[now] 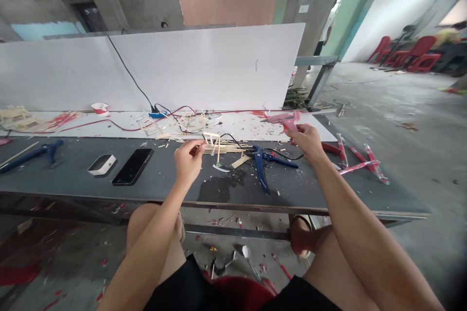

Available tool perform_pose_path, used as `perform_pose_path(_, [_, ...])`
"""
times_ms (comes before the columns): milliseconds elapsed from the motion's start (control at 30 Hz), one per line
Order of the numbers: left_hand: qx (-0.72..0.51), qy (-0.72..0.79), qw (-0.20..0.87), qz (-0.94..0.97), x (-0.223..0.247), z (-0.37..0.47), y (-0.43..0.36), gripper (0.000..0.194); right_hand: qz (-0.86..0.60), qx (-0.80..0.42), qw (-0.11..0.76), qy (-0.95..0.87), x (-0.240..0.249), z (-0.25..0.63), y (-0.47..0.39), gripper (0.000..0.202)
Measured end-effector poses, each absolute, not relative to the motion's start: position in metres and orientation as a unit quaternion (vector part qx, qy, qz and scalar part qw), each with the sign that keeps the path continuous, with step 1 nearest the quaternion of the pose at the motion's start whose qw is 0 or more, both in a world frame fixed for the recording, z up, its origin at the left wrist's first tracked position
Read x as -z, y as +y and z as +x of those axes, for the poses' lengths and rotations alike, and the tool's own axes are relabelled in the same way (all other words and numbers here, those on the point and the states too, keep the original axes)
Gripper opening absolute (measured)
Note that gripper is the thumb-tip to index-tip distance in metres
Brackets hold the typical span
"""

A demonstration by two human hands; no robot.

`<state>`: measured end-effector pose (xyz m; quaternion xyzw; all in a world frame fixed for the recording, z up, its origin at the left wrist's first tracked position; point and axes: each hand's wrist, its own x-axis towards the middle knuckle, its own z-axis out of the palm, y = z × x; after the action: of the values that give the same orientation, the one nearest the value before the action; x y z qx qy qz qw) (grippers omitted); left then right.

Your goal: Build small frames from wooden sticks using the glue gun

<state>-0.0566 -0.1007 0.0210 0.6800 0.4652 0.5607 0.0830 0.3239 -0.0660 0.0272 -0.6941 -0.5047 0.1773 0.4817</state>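
A small frame of thin wooden sticks (212,142) stands on the dark table (175,180), near its far edge where a white board lies. It is pale, open like a little ladder or box, with one stick hanging down towards a scrap of white tape. Loose sticks (229,147) lie flat just behind and beside it, and wood chips are scattered around.

The left hand (188,159) reaches forward from the lap, wrist bent up, with the fingers (197,145) pinched together on the near edge of the stick frame. The forearm runs straight up from the knee.

The right hand (308,142) is stretched further out to the right, palm down, its fingers curled around the handle of a pink glue gun (283,118) that lies at the edge of the white board. The gun's nozzle points left.

Between the two hands, blue-handled cutters (263,163) lie on the table with the handles spread, touching neither hand. A black cord (280,154) runs past them. To the left of the left hand are a black phone (132,166) and a small white box (102,164), well apart from the frame. Red-wrapped sticks (359,161) lie to the right of the right forearm.
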Motion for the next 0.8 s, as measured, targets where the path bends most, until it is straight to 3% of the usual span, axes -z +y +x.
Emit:
perform_pose_path(133, [-0.556, 0.442, 0.084, 0.698, -0.021, -0.059, -0.099, 0.02, -0.635, -0.229, 0.53, -0.513, -0.046, 0.303, -0.087, 0.037])
perform_pose_path(467, [-0.527, 0.42, 0.027, 0.738, -0.025, -0.056, -0.083, 0.021, -0.631, -0.247, 0.419, -0.604, -0.044, 0.285, -0.101, 0.038])
perform_pose_path(800, [-0.498, 0.447, 0.151, 0.727, -0.017, -0.062, -0.074, 0.014, -0.681, -0.22, 0.342, -0.609, -0.048, 0.264, -0.106, 0.04])
